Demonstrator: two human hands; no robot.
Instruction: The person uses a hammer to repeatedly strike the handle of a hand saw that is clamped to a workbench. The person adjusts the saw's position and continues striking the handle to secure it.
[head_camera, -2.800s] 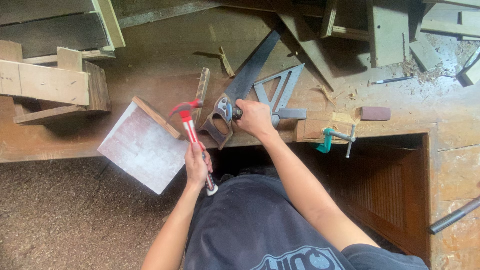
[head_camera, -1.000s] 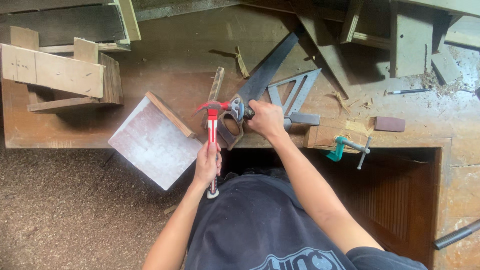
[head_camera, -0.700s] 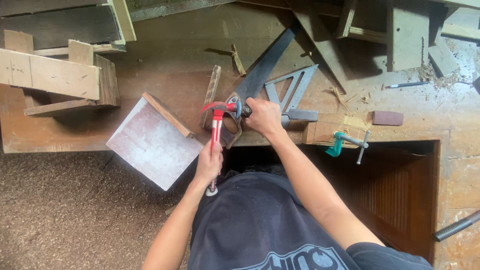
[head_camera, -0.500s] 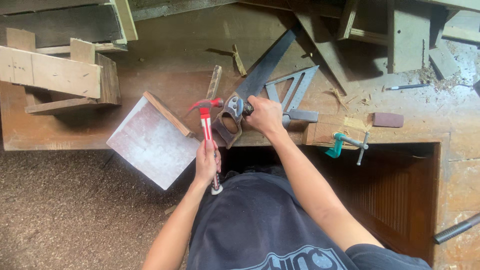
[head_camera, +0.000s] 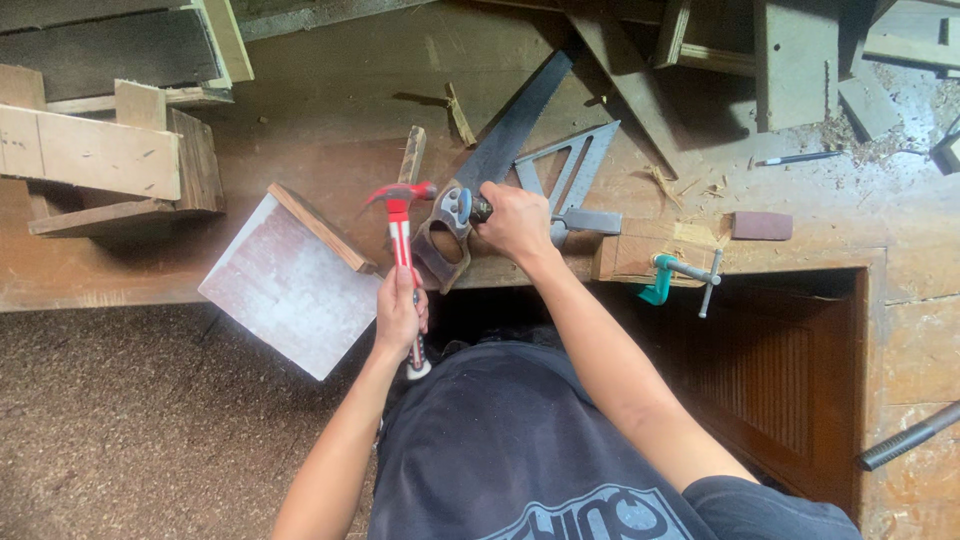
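My left hand grips the red and white handle of a claw hammer, held upright with its red head just above the near edge of the wooden bench. My right hand is closed on a short dark tool beside the wooden handle of a handsaw, whose blade runs up and to the right across the bench. A thin wooden stick lies just beyond the hammer head. What the dark tool is, I cannot tell.
A grey metal triangular square lies right of my right hand. A boxed grey panel overhangs the bench edge at left. A green clamp grips a wood block. Scrap timber is stacked far left; a pencil and small brown block lie right.
The hammer has rocked slightly in my left hand, its head tipping left and right near the saw handle. My right hand has stayed at the saw handle.
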